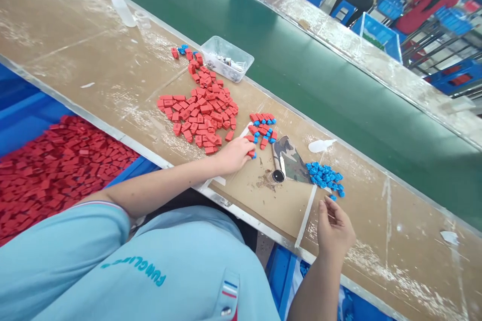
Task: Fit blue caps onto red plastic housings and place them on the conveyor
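Note:
On the worktable, my left hand [239, 154] has its fingers closed on a red plastic block with a blue tip [251, 153]. Next to those fingers lie several red blocks with blue pieces fitted [263, 119], roughly in rows. My right hand [335, 223] hovers palm-inward by the front of a small pile of blue plastic pieces [324, 175]. Its fingers are loosely bent, thumb a little apart, and one blue piece [333, 197] lies by the fingertips. Between the hands are a camouflage cloth [291, 159] and a small round container with dark contents [277, 176].
A large heap of red blocks [205, 110] spreads left of my left hand. Behind it stands a clear plastic box [228, 62]. Two white squeeze bottles [122, 7] lie on the table. A blue crate of red blocks [56, 175] sits below left; a green conveyor [259, 40] runs behind.

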Action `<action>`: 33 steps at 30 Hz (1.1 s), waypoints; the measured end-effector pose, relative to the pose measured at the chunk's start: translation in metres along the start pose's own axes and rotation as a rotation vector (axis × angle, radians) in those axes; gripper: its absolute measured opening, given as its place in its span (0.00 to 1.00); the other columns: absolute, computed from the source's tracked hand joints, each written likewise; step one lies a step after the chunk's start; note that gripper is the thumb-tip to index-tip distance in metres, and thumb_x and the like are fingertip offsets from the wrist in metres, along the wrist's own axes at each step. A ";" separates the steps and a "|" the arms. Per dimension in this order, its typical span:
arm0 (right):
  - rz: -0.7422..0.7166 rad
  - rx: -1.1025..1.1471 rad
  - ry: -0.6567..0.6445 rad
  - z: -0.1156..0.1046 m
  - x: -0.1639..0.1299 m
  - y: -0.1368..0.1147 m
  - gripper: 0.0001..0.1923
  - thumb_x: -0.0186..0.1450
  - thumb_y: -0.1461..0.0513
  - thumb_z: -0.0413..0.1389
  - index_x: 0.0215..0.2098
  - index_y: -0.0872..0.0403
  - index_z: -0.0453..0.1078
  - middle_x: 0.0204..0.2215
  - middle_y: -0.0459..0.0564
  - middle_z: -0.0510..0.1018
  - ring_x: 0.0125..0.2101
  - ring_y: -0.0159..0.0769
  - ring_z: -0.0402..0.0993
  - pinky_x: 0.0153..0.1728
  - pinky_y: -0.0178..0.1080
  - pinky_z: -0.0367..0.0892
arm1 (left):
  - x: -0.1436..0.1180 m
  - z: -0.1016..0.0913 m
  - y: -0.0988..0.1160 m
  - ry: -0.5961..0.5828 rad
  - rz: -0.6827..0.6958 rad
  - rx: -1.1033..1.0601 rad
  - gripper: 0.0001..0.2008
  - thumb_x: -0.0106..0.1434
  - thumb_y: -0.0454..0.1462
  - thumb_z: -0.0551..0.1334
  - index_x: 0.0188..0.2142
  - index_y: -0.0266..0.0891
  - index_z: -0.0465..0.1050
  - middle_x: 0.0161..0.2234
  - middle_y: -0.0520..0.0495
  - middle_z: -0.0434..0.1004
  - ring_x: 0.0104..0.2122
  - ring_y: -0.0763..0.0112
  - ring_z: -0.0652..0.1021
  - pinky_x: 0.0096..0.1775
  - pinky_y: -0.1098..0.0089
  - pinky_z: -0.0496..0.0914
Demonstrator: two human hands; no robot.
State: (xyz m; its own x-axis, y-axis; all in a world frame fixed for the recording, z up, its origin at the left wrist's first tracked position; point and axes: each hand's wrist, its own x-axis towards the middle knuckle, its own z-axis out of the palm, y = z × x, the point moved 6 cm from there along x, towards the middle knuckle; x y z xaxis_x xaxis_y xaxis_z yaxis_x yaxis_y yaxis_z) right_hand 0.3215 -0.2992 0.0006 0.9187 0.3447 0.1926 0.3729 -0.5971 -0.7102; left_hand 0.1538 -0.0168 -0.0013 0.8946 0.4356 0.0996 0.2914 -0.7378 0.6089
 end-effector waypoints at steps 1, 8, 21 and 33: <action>0.050 -0.048 0.018 -0.003 0.007 0.008 0.27 0.58 0.47 0.55 0.45 0.60 0.74 0.37 0.59 0.79 0.33 0.41 0.77 0.37 0.43 0.72 | 0.006 0.000 -0.002 0.025 -0.001 0.020 0.06 0.62 0.29 0.55 0.34 0.35 0.71 0.36 0.42 0.73 0.39 0.61 0.73 0.43 0.62 0.68; 0.226 -0.339 0.038 -0.015 0.034 0.034 0.28 0.53 0.50 0.56 0.47 0.57 0.71 0.36 0.58 0.79 0.37 0.49 0.75 0.42 0.50 0.67 | 0.012 -0.012 -0.007 0.142 -0.033 0.071 0.14 0.60 0.26 0.55 0.47 0.33 0.67 0.47 0.39 0.68 0.45 0.62 0.72 0.46 0.64 0.68; 0.216 -0.484 -0.062 0.003 0.050 0.042 0.26 0.51 0.44 0.54 0.41 0.51 0.73 0.37 0.59 0.78 0.43 0.59 0.73 0.39 0.54 0.67 | -0.048 -0.061 -0.039 0.140 -0.218 0.337 0.06 0.58 0.34 0.64 0.36 0.35 0.73 0.37 0.43 0.66 0.40 0.60 0.67 0.43 0.63 0.64; 0.222 -0.431 -0.085 0.005 0.042 0.017 0.15 0.54 0.48 0.52 0.34 0.44 0.72 0.29 0.54 0.79 0.42 0.55 0.76 0.39 0.51 0.68 | -0.033 -0.050 -0.041 0.098 -0.166 0.453 0.02 0.59 0.32 0.63 0.33 0.32 0.73 0.39 0.37 0.71 0.42 0.55 0.68 0.43 0.59 0.64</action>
State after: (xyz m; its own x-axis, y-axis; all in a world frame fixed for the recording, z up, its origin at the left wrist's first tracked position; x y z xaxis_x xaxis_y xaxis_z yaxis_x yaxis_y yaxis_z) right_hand 0.3655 -0.2913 -0.0072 0.9749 0.2227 -0.0004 0.2059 -0.9021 -0.3793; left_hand 0.0953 0.0247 0.0102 0.7941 0.5964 0.1174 0.5646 -0.7952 0.2211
